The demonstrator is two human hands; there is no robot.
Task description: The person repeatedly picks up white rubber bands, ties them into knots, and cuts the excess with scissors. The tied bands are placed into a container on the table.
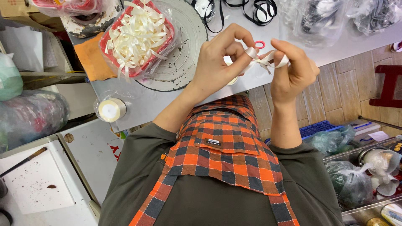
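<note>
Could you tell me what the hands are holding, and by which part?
Both hands, left and right, pinch a cream ribbon piece between fingertips, one at each end.

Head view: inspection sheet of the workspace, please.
Surface: grey table, crowded.
Job's things: cream ribbon piece pinched between both hands; small red ring just behind it.
Clutter: red basket of cream ribbon bows in a bag, cream ribbon spool, round grey plate, clear bags.
Grippers: left hand and right hand bare, fingers closed on the ribbon.
Cables: nothing seen; black ribbon loops only.
Surroundings: wood-look floor, red stool.
</note>
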